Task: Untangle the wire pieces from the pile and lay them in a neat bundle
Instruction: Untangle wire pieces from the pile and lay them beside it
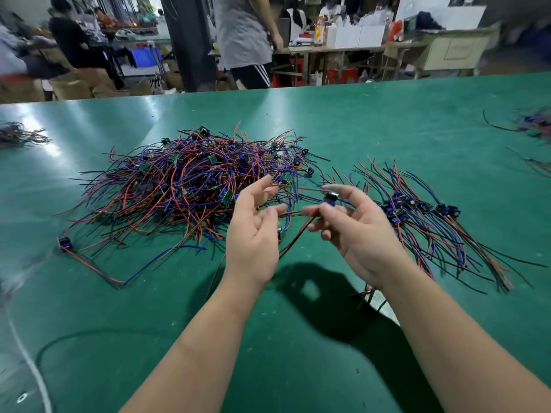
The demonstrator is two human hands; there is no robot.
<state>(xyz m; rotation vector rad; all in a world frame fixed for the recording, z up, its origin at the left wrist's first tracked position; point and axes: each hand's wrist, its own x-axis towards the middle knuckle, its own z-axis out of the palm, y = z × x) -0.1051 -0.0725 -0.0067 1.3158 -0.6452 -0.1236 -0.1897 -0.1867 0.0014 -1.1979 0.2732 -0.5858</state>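
A tangled pile of red, blue and black wire pieces (190, 186) with small green boards and black connectors lies on the green table (298, 338). To its right lies a laid-out bundle (423, 216) with connectors lined up. My right hand (354, 228) is raised between them and pinches one wire piece (329, 199) near its black connector; its red and black leads trail down to the left. My left hand (253, 231) hovers palm-up beside the pile's right edge, fingers relaxed, holding nothing.
More wire heaps lie at the far left edge (21, 135) and far right edge (533, 126) of the table. A loose piece (89, 260) lies in front of the pile. A grey cable (26, 353) crosses the near left corner. People stand beyond the table.
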